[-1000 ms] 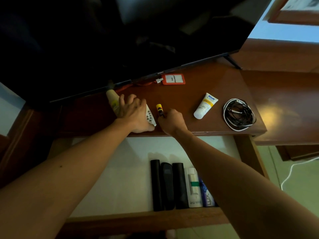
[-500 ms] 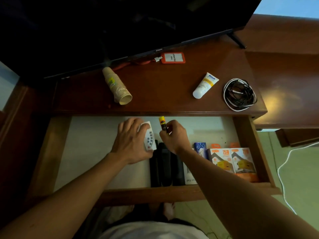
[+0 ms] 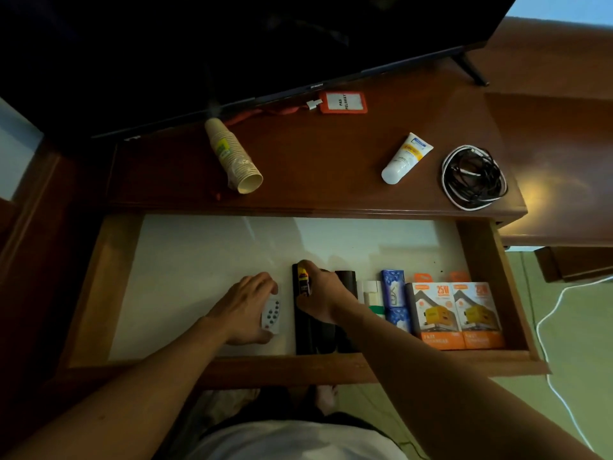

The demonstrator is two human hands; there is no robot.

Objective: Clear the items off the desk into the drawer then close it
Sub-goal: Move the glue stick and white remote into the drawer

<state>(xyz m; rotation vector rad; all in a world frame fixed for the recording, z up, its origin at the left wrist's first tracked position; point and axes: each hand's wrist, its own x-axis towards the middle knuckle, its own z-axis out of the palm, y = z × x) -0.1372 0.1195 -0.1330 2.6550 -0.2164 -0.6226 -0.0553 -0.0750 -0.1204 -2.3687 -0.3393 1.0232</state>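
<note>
Across the top, a dark television [image 3: 232, 44], standing at the back of a reddish wooden desk [image 3: 315, 167]. Below the desk's front edge, an open drawer [image 3: 99, 287] with a white floor, pulled well out.

On the desk, from left to right: a stack of paper cups [image 3: 232, 157] lying on its side with the mouth facing forward; an orange badge holder [image 3: 343, 102] just under the television's edge; a white tube [image 3: 406, 157] with a yellow band, lying tilted; a coil of black and white cables [image 3: 474, 177] near the right end.

In the drawer, toward the right: two orange boxes [image 3: 454, 315] side by side, next to them a blue packet [image 3: 393, 295] and a white item [image 3: 371, 292], then black remotes [image 3: 311, 336] lying lengthwise.

Left hand [image 3: 243, 310] low in the drawer, fingers wrapped over a small white remote [image 3: 271, 315] just left of the black ones. Right hand [image 3: 326, 298] above the black remotes, fingers pinched on a small yellow-and-black stick [image 3: 303, 280].
</note>
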